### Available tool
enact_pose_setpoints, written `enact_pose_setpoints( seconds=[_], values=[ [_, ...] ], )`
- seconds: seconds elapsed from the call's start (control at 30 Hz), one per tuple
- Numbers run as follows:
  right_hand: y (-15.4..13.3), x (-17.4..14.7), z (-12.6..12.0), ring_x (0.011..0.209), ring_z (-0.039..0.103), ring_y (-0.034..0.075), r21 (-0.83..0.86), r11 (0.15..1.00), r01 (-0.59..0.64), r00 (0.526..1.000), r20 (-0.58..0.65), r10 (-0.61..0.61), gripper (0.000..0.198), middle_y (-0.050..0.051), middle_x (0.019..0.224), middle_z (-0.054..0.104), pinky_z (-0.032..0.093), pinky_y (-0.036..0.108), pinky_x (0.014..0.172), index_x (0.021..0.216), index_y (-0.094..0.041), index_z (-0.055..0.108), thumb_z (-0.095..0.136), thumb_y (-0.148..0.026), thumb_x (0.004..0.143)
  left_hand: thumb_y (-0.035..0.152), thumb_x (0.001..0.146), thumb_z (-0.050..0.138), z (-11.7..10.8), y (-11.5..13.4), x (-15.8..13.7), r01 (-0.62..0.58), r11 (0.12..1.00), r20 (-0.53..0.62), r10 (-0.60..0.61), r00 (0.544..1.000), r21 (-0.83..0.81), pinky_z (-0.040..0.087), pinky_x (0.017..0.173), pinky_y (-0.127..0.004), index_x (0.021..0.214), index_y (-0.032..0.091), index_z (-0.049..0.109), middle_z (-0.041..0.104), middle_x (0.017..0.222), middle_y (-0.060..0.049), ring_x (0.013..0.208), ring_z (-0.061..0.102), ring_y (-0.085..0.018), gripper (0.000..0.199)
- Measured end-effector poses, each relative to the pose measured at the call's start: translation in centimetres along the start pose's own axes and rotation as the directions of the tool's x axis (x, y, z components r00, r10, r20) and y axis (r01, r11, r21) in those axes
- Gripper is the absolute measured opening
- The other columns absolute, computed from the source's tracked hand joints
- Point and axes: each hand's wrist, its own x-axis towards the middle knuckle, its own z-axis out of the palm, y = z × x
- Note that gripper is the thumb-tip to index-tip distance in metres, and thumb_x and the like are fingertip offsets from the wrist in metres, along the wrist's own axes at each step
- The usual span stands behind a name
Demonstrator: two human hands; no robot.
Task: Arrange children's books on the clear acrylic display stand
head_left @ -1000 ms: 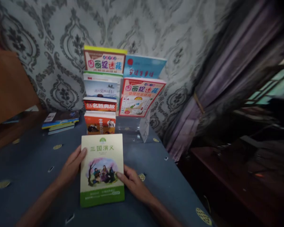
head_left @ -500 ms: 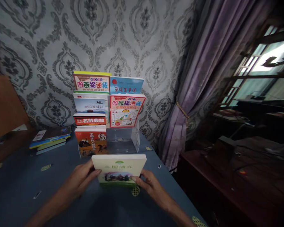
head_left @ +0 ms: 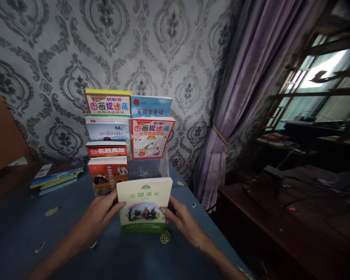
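Holds a pale cream-green book point(head_left: 142, 206) upright, clamped between the two hands, with the left hand point(head_left: 104, 210) on its left edge and the right hand point(head_left: 183, 219) on its right. Lays both thumbs over the front cover, the other fingers mostly hidden along the edges and behind. Keeps the hands apart by the width of the book. Shows on the cover a small green emblem, a green Chinese title, a picture of seated figures beside a tree with pink blossom, and a green band along the bottom.

Places the book just above or on the blue-grey tabletop point(head_left: 67, 237); cannot tell whether its lower edge touches. Overlaps, in this view, the lower part of a transparent rack point(head_left: 146, 166) directly behind.

In the rack's left column, from top to bottom: a yellow-topped book point(head_left: 107, 102), a book with a blue landscape cover point(head_left: 105, 133), a red book with white lettering point(head_left: 107, 151) and an orange-red book with horses point(head_left: 107, 178), beside the left hand. In the right column: a light blue book point(head_left: 151, 105) above a red-bordered picture book point(head_left: 152, 138).

Farther left on the tabletop, a flat stack of books point(head_left: 58, 174). Behind, patterned grey wallpaper point(head_left: 172, 46); to the right, a tied purple curtain point(head_left: 251, 62) and a window point(head_left: 315, 77).
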Motion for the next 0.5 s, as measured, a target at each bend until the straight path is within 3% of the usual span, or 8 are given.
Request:
enact_pose_setpoints(
  seconds=[0.17,0.3,0.4,0.43,0.5],
  values=[
    [0.4,2.1,-1.7,0.088,0.068,0.023,-0.061,0.996,0.065,0.996,-0.049,-0.068,0.043,0.007,0.107,0.074,0.056,0.033,0.071,0.128,-0.022,0.062,0.053,-0.051,0.097,0.037,0.087,0.066,0.3,1.1,1.7,-0.014,0.997,-0.087,0.020,0.996,0.075,0.046,0.078,-0.029,0.102,0.028,0.075,0.077,0.094,-0.004,0.092,0.069,-0.029,0.019],
    [-0.2,5.1,-4.1,0.102,0.068,0.026,-0.059,0.985,0.161,0.981,-0.104,-0.166,0.044,0.011,0.120,0.071,0.057,0.040,0.085,0.129,-0.019,0.060,0.055,-0.048,0.096,0.025,0.079,0.076,-0.2,3.1,4.7,-0.058,0.993,-0.196,0.036,0.980,-0.107,0.044,0.086,-0.031,0.087,0.025,0.075,0.074,0.088,-0.004,0.090,0.064,-0.028,0.008],
    [-1.3,8.0,-6.3,0.104,0.067,0.027,-0.091,0.967,0.236,0.957,-0.153,-0.248,0.043,0.012,0.118,0.071,0.055,0.042,0.090,0.124,-0.017,0.062,0.059,-0.047,0.093,0.020,0.075,0.078,-1.4,5.2,7.6,-0.130,0.969,-0.255,0.074,0.964,-0.210,0.043,0.091,-0.033,0.081,0.023,0.073,0.070,0.081,-0.004,0.095,0.062,-0.029,0.008],
    [-1.8,9.0,-7.1,0.102,0.068,0.027,-0.117,0.958,0.261,0.944,-0.176,-0.279,0.043,0.012,0.115,0.072,0.055,0.042,0.089,0.121,-0.017,0.063,0.061,-0.048,0.092,0.020,0.075,0.078,-1.9,6.0,8.6,-0.155,0.977,-0.281,0.108,0.954,-0.150,0.043,0.092,-0.034,0.080,0.023,0.072,0.069,0.081,-0.004,0.098,0.062,-0.030,0.008],
    [-2.9,11.2,-8.5,0.100,0.067,0.026,-0.158,0.933,0.325,0.911,-0.212,-0.353,0.043,0.011,0.114,0.072,0.054,0.042,0.090,0.118,-0.018,0.063,0.063,-0.050,0.090,0.023,0.081,0.073,-3.1,7.5,10.4,-0.167,0.975,-0.292,0.203,0.935,0.143,0.045,0.093,-0.038,0.083,0.021,0.070,0.071,0.088,-0.006,0.101,0.064,-0.030,0.004]
  ],
)
